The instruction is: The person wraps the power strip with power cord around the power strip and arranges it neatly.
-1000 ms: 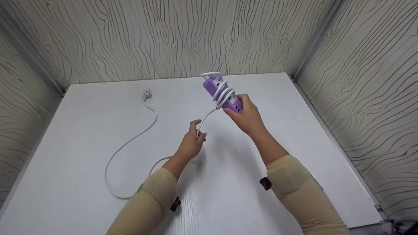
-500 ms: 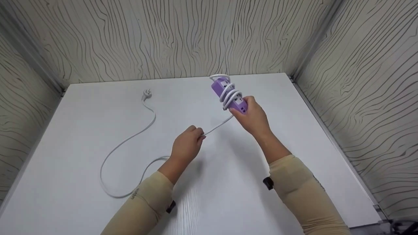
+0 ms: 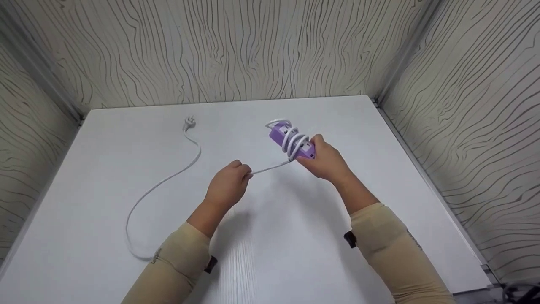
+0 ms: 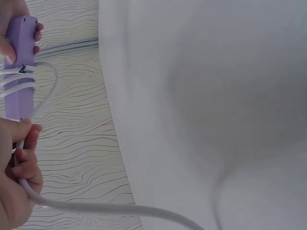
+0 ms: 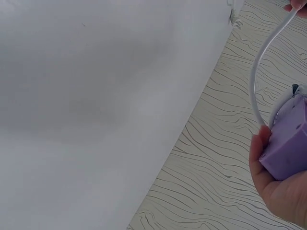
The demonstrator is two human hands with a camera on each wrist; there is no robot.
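A purple power strip with white sockets is held up over the table by my right hand, which grips its near end. Several turns of its white cord wrap the strip's body. My left hand pinches the cord to the left of the strip, and the stretch between both hands runs nearly straight in the head view. In the left wrist view, the cord trails from the left fingers. A small dark tie shows on the wraps. Fingers curl round the purple strip in the right wrist view.
The white table carries the cord's loose length, curving on the left up to a white plug near the back. Walls with a wood-line pattern stand behind and at both sides. Dark cables lie at the lower right corner.
My left hand has closed on the cord and moved left and down, drawing it straighter. The right hand with the power strip shifted right, then came down nearer me.
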